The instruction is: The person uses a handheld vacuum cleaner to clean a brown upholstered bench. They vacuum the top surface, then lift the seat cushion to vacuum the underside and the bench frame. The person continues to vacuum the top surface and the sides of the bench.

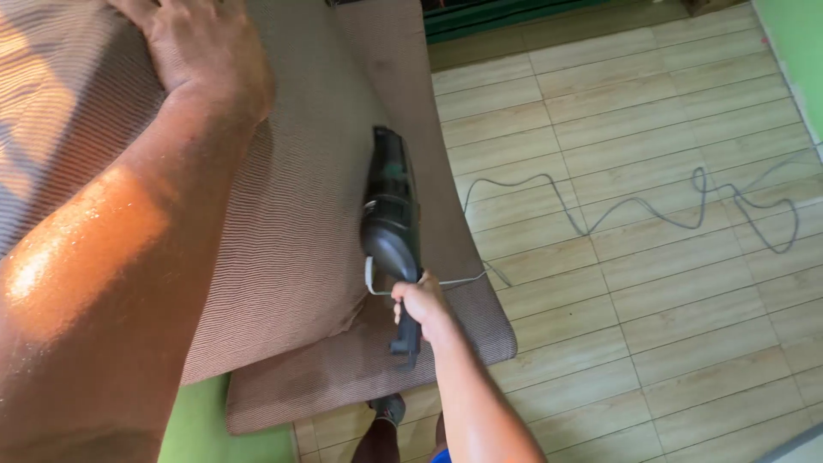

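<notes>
While the right hand (422, 302) grips it, the handheld vacuum (393, 225) looks dark (glossy grey)

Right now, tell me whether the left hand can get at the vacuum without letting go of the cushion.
Probably not. The left hand is pressed on the raised cushion, whose bulk lies between it and the vacuum, already held by the right hand.

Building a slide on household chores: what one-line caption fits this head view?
Left hand lifts a brown ribbed cushion while the right hand runs a corded handheld vacuum along the sofa seat.
</notes>
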